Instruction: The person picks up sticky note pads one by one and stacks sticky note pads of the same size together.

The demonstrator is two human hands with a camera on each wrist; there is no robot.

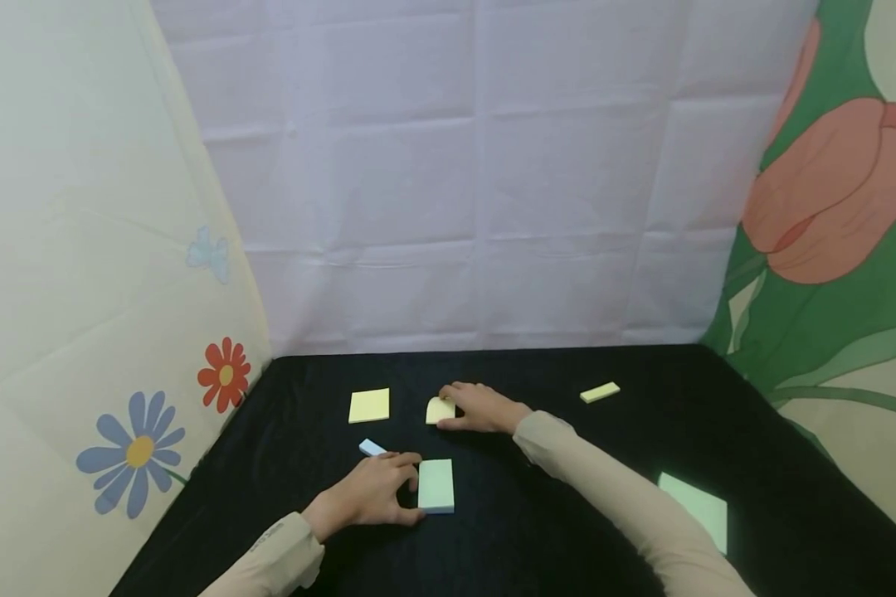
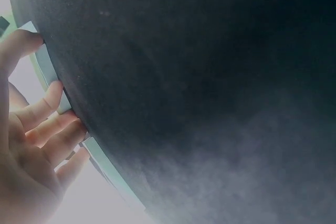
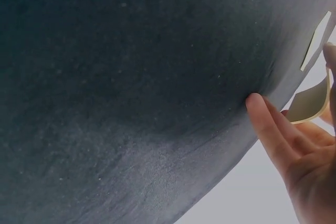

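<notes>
In the head view my left hand [image 1: 377, 489] is at the left side of a pale green sticky note pad [image 1: 436, 485] lying on the black cloth. Its thumb and index finger rest at the pad's edge, and the left wrist view shows both fingertips on the pad's side [image 2: 46, 64]. Farther back, my right hand [image 1: 485, 408] pinches a small cream sticky note pad [image 1: 438, 410]. This pad looks bent in the right wrist view [image 3: 311, 102]; part of it is hidden behind the fingers.
Behind the left hand lies a small blue pad [image 1: 371, 448], partly covered. A yellow square pad [image 1: 369, 405] sits at the back left, a narrow yellow pad [image 1: 600, 392] at the back right. The right sleeve partly covers a larger pale green pad [image 1: 705, 510]. A white cloth [image 1: 478, 207] hangs behind.
</notes>
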